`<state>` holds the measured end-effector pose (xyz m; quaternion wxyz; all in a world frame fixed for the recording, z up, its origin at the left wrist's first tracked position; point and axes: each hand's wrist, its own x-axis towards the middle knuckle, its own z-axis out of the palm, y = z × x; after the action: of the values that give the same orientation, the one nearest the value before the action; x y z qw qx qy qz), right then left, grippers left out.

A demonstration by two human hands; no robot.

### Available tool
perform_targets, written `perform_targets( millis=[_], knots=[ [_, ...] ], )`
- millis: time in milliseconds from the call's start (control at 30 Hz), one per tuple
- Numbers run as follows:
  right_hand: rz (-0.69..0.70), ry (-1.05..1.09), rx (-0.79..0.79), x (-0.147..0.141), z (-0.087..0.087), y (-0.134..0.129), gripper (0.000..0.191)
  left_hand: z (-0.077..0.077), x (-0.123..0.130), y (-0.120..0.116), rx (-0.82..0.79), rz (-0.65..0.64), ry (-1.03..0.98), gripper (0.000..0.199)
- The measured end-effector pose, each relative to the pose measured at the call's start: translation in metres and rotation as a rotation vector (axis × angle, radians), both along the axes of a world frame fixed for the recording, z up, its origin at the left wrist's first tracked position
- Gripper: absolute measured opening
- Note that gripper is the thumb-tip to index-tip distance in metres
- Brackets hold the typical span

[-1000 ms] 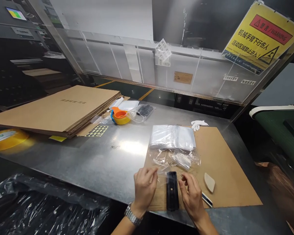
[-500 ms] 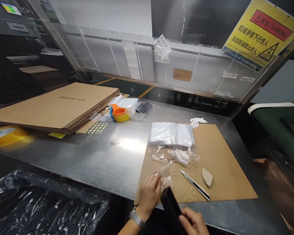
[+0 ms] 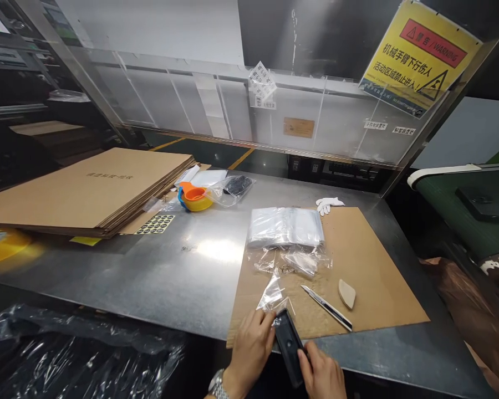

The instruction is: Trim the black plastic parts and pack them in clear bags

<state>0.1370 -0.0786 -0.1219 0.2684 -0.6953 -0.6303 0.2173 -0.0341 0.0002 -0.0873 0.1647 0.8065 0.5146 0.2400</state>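
Note:
A long black part is tilted over the table's front edge, its recessed side showing. My right hand is closed on its lower right side. My left hand, with a metal watch on the wrist, pinches a clear plastic bag by its near end, beside the top of the black part. Beyond them a stack of clear bags lies on the cardboard sheet. To the right on the cardboard are a utility knife and a beige wedge-shaped piece.
A pile of flat cardboard stands at the left, with yellow tape before it. Behind are an orange and yellow tape dispenser and a bagged black item. A white glove lies at the back right.
The black part has turned to show its recessed side and come up against my left hand. The clear bag at my left hand has shifted. The whole view has moved slightly.

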Motion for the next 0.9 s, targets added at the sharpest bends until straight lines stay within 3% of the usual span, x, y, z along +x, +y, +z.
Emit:
perform_targets(
  millis=[200,333,533,667,733,833,900],
  knots=[
    [0.033,-0.002,0.010,-0.004,0.021,0.012,0.029,0.016,0.011,-0.008,0.228,-0.264,0.113,0.021],
    [0.015,0.159,-0.058,-0.001,0.039,0.020,0.033,0.030,0.009,-0.004,0.255,-0.225,0.107,0.025],
    [0.055,-0.030,0.018,0.003,0.059,0.022,0.043,0.054,0.022,-0.009,0.381,-0.468,0.036,0.023],
    [0.002,-0.267,0.050,0.011,0.077,0.024,0.032,0.066,0.030,-0.004,0.259,-0.366,0.104,0.022],
    [0.027,-0.299,0.054,0.017,0.092,0.025,0.028,0.070,0.034,0.001,0.198,-0.388,0.116,0.020],
    [0.103,-0.221,0.036,0.032,0.123,0.024,0.031,0.081,0.038,0.007,0.117,-0.451,0.071,0.019],
    [0.144,-0.040,-0.012,0.045,0.144,0.022,0.027,0.092,0.041,0.011,0.059,-0.468,0.004,0.018]
  ],
)
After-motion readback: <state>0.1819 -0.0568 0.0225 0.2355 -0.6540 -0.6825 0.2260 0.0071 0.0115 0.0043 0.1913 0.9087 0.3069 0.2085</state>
